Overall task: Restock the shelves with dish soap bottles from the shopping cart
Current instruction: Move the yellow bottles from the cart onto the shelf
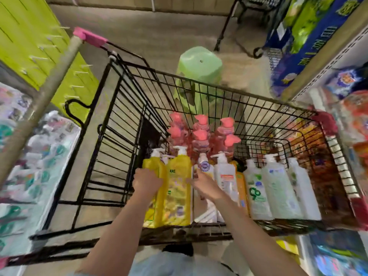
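Left hand grips yellow bottle; right hand spread over white bottle in cart.

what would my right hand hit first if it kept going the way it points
Probably the white bottle with the purple seal, just ahead of the right hand; blur hides whether they touch. The left hand grips a yellow bottle.

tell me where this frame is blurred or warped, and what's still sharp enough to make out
Head view: wide-angle distortion bows the black wire shopping cart and the shelf uprights; motion blur smears the packaged goods at both edges and softens the right hand; the yellow plastic pump bottles near centre are sharpest, one label partly readable; light is even, no strong glare.
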Demonstrator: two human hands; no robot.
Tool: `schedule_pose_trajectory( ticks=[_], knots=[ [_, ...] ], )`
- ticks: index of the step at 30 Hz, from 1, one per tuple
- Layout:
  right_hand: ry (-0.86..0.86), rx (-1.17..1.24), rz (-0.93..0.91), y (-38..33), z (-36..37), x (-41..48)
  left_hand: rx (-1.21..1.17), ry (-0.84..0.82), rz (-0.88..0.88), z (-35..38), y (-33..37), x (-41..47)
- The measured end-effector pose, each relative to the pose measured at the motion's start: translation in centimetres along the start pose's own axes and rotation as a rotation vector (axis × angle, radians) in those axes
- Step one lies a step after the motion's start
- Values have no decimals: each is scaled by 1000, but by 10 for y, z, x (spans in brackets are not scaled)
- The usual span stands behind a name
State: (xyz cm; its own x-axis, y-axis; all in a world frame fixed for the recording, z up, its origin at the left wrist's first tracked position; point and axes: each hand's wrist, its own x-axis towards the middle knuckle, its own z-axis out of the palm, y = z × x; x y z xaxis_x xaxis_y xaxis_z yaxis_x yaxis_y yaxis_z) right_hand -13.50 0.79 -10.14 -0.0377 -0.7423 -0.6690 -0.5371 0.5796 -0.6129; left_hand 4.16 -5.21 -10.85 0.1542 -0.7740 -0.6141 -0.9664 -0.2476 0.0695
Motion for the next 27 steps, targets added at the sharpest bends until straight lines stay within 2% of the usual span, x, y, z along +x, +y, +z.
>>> schedule_pose_trajectory(
  ticks=[2,6,8,14,20,23,27],
  knots=[
    [31,42,-19,-3,2,17,33,39,-12,1,4,8],
    [83,83,34,-16,1,43,107,207,134,1,9,28],
    [75,128,49,-21,-1,51,139,214,154,1,12,35],
    [29,273,128,-21,-3,68,235,184,193,1,24,59],
    [80,344,187,-15,0,73,63,44,170,-9,42,70],
    [96,329,216,-14,1,74,26,40,118,-13,46,74],
    [79,436,292,-7,-2,75,-44,-52,79,-17,48,83]
  ],
)
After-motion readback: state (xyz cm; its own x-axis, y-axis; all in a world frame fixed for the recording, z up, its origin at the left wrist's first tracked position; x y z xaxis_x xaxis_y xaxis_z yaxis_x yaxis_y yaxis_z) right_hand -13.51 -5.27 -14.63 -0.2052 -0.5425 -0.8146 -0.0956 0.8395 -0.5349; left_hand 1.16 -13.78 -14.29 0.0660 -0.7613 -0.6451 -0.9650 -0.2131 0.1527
